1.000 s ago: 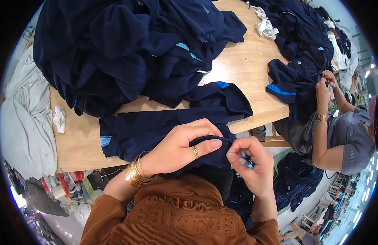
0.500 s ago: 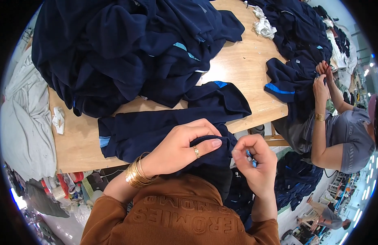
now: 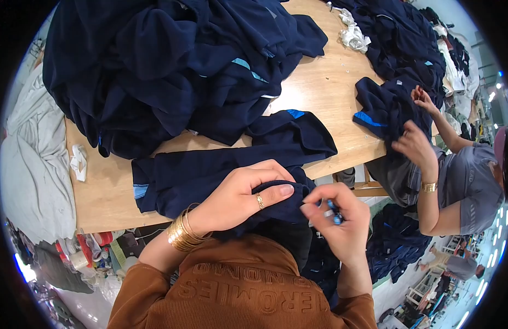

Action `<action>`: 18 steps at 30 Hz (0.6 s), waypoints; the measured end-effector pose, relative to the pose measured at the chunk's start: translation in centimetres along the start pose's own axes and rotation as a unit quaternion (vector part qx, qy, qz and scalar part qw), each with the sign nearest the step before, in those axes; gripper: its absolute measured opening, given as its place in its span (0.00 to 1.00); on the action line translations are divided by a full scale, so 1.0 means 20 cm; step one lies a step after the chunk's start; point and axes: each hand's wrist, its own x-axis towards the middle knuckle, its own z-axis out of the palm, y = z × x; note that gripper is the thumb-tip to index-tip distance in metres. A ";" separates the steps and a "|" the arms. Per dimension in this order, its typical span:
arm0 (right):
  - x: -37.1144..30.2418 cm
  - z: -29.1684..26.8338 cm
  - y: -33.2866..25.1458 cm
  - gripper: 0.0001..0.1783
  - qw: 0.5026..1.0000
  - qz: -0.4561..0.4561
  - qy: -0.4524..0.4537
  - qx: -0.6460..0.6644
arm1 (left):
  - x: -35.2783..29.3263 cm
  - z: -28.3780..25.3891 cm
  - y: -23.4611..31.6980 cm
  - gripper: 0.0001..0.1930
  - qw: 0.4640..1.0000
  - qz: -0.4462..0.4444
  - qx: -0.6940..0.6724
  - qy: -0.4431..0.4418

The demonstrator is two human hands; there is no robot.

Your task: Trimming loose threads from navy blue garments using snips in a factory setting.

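A navy garment [image 3: 204, 167] with a light blue patch at its left end lies along the table's near edge. My left hand [image 3: 245, 194] is closed on its near part, thumb on top, fingers folded under the cloth. Just right of that fold, my right hand [image 3: 344, 219] has thumb and forefinger brought together by the cloth's edge; whether they pinch a thread cannot be made out. Tucked in the curled fingers of this hand is a small blue tool [image 3: 335, 213], mostly hidden by the palm.
A large heap of navy garments [image 3: 155, 66] covers the far left of the wooden table [image 3: 314, 88]. Grey cloth [image 3: 34, 164] hangs at the left. To the right, a co-worker [image 3: 457, 175] handles another navy garment [image 3: 377, 112]. White scraps [image 3: 352, 35] lie at the back.
My right hand has shifted slightly left, its fingertips nearer the fold. My left hand keeps its grip. The co-worker's hands have moved apart, one drawn toward the near side.
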 end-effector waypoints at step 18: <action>0.01 -0.01 0.02 0.15 0.994 -0.011 -0.084 -0.064 | 0.01 0.01 -0.01 0.12 1.000 -0.011 0.009 0.006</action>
